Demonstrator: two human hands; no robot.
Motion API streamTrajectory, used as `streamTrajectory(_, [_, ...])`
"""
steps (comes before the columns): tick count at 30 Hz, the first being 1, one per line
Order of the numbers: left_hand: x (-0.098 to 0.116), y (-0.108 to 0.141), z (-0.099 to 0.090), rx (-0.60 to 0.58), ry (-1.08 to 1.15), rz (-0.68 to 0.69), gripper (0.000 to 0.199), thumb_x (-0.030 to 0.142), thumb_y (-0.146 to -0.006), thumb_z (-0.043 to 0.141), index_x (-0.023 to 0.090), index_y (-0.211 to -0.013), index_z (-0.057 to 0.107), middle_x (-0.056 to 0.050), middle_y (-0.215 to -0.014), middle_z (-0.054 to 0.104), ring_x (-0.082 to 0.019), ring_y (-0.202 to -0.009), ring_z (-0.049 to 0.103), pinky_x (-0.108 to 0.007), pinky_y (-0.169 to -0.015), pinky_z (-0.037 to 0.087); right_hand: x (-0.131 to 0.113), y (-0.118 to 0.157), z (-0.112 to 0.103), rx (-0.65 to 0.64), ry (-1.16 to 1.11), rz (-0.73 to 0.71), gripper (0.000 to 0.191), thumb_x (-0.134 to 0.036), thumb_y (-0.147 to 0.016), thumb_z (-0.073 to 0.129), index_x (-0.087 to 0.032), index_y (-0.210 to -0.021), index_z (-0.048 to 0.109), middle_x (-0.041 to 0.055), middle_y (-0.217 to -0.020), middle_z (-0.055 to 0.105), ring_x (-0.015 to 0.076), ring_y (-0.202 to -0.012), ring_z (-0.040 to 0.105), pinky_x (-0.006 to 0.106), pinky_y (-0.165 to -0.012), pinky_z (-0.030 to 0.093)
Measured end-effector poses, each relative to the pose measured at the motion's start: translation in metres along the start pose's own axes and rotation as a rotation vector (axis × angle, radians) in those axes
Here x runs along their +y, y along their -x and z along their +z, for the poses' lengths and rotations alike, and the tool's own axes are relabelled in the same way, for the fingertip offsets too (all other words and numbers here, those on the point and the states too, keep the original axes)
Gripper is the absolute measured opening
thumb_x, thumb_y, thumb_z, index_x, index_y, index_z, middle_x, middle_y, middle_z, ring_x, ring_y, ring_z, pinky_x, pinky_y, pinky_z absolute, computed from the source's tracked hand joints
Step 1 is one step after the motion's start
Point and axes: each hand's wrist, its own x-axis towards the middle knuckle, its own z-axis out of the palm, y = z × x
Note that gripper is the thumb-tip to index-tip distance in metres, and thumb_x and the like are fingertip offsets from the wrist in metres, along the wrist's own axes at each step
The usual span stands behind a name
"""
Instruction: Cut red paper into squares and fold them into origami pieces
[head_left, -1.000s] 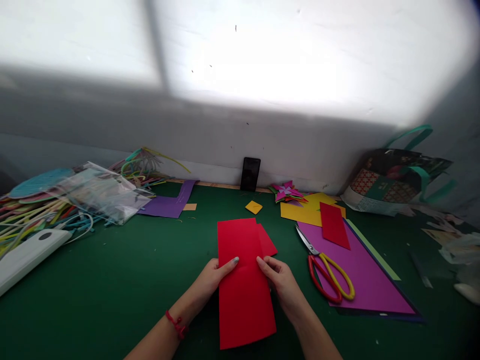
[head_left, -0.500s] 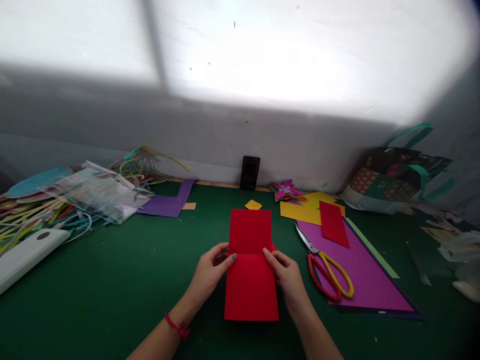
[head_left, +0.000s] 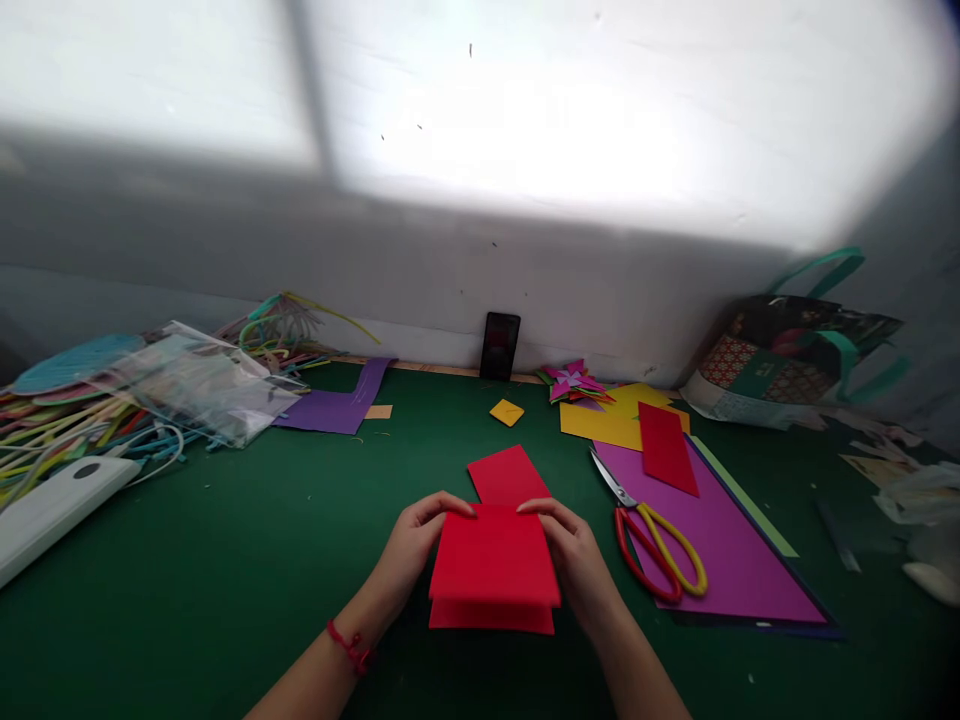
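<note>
A red paper (head_left: 495,560) is folded over on itself, its crease at the top and its two lower edges slightly apart. My left hand (head_left: 415,545) pinches the upper left corner, thumb hidden, and my right hand (head_left: 574,550) grips the upper right corner. Behind the fold, another red paper piece (head_left: 511,476) lies at an angle on the green table (head_left: 285,560). Scissors (head_left: 652,535) with one red and one yellow handle rest to the right, partly on a magenta sheet (head_left: 739,560). A small yellow square (head_left: 507,412) lies farther back.
A black phone (head_left: 500,346) leans on the wall. Paper stars (head_left: 574,382), yellow paper (head_left: 600,425) and a red strip (head_left: 667,448) lie back right, near a patterned bag (head_left: 772,365). Purple paper (head_left: 330,410), a plastic bag (head_left: 225,385) and a white device (head_left: 64,500) are left.
The red paper's upper half has been folded down toward me over the lower half. This uncovers the angled red piece and more of the yellow square behind it.
</note>
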Motion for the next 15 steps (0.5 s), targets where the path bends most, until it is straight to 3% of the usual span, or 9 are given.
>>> streamTrajectory(2, [0.0011,0.0006,-0.0004,-0.021,-0.035,0.009,0.019,0.028,-0.076,0.049,0.017,-0.073,0.064,-0.003,-0.079,0.062,-0.015,-0.067,0.056,-0.022,-0.059,0.041,-0.0016,0.0002,-0.0014,0.007,0.028,-0.012,0.012,-0.028,-0.073,0.058,-0.017,-0.075,0.064,0.0014,-0.073,0.055,0.0111,-0.056,0.046,0.019,-0.046,0.034])
streamTrajectory(6, [0.0045,0.0009,0.0016,-0.136,-0.022,0.043,0.035,0.036,-0.081,0.038,0.015,-0.079,0.066,-0.007,-0.085,0.063,-0.020,-0.078,0.057,-0.028,-0.068,0.043,-0.0032,-0.0003,-0.0065,0.068,0.101,-0.073,0.013,-0.025,-0.072,0.055,-0.018,-0.074,0.065,0.0013,-0.075,0.056,0.0119,-0.058,0.046,0.019,-0.048,0.033])
streamTrajectory(11, [-0.0004,-0.0016,0.0060,-0.086,-0.154,0.025,0.021,0.035,-0.074,0.056,0.017,-0.083,0.063,-0.006,-0.093,0.061,-0.020,-0.084,0.055,-0.025,-0.069,0.043,-0.0008,-0.0017,-0.0071,0.036,0.230,-0.124,0.027,-0.038,-0.076,0.050,-0.016,-0.066,0.063,0.0046,-0.075,0.057,0.0180,-0.069,0.051,0.022,-0.052,0.037])
streamTrajectory(15, [-0.0021,-0.0025,0.0077,-0.124,-0.048,0.011,0.033,0.034,-0.075,0.057,0.022,-0.105,0.052,-0.005,-0.094,0.060,-0.019,-0.083,0.058,-0.027,-0.068,0.046,0.0030,-0.0019,-0.0016,0.021,0.343,-0.120,0.027,-0.041,-0.069,0.063,-0.019,-0.085,0.061,0.0019,-0.072,0.055,0.0177,-0.069,0.051,0.023,-0.057,0.040])
